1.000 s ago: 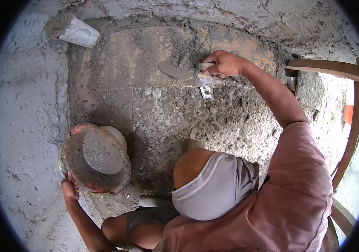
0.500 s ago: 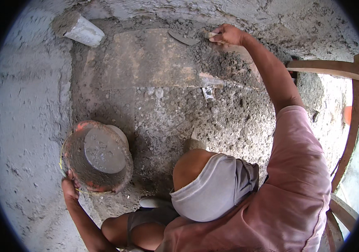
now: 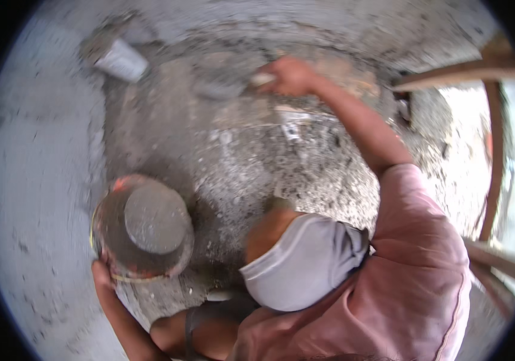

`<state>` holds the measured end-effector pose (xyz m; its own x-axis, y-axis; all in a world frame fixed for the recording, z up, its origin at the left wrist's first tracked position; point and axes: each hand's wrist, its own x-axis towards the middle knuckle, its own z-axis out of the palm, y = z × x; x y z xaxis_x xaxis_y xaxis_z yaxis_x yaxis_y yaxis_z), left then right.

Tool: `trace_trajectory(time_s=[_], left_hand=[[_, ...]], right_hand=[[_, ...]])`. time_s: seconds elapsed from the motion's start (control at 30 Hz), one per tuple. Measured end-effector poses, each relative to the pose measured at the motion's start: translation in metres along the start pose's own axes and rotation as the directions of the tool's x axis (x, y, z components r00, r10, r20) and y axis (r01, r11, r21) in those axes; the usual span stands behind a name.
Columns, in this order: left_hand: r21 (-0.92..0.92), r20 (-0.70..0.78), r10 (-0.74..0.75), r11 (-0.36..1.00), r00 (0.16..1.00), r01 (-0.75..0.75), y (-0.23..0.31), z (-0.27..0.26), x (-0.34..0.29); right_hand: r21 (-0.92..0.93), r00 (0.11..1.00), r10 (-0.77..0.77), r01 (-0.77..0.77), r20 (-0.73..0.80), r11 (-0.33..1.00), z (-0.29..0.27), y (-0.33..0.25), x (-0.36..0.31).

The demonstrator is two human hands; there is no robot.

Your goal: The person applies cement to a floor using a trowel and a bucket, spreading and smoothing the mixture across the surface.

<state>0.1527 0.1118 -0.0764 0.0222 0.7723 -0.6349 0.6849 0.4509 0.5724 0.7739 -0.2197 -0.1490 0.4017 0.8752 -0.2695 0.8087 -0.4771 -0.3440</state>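
My right hand (image 3: 290, 76) is closed round the pale handle of a trowel (image 3: 222, 89). Motion blurs the trowel's blade, which carries what looks like grey mortar, above a mortar-smeared board (image 3: 173, 96) at the far wall. At the lower left, my left hand (image 3: 103, 275) grips the near-left rim of a round, orange-marked tub (image 3: 111, 224). The tub is tilted and crusted with mortar, and a smooth pool of wet grey mortar (image 3: 157, 218) lies inside it. The fingers of that hand are partly hidden by the rim.
A whitish pipe-like cylinder (image 3: 122, 62) leans in the far left corner. Rough plastered wall (image 3: 34, 180) runs along the left. A small torn packet (image 3: 291, 130) lies by the board's near edge. Wooden beams (image 3: 459, 76) cross the right side; gritty rubble (image 3: 305, 162) covers the middle floor.
My right hand has swept the trowel left and nearer, away from the far wall, with mortar seemingly scooped from the board's right part. The left hand still holds the tub.
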Motion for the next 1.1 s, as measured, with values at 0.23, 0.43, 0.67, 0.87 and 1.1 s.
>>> trace_trajectory(time_s=[0.23, 0.43, 0.67, 0.87, 1.1], left_hand=[[-0.055, 0.057, -0.003, 0.998, 0.998, 0.006, -0.032, -0.018, 0.018], [-0.049, 0.038, 0.051, 0.998, 0.998, -0.05, -0.029, -0.018, 0.007], [0.511, 0.024, 0.114, 0.852, 0.993, -0.11, -0.035, -0.035, 0.018], [0.521, 0.046, 0.126, 0.844, 0.991, -0.131, -0.025, -0.037, 0.002], [0.557, 0.415, 0.438, 0.571, 0.797, -0.603, -0.046, -0.081, 0.02]], right_hand=[[0.275, 0.995, 0.095, -0.08, -0.041, 0.958, 0.034, -0.106, -0.094], [0.956, 0.387, 0.917, -0.292, 0.096, 0.023, 0.076, -0.007, -0.265], [0.659, 0.146, 0.973, -0.716, -0.181, 0.23, 0.094, 0.165, -0.395], [0.916, -0.15, 0.939, -0.215, 0.31, -0.338, 0.054, 0.163, -0.369], [0.664, 0.205, 0.975, -0.719, -0.081, 0.206, 0.075, 0.294, -0.347]])
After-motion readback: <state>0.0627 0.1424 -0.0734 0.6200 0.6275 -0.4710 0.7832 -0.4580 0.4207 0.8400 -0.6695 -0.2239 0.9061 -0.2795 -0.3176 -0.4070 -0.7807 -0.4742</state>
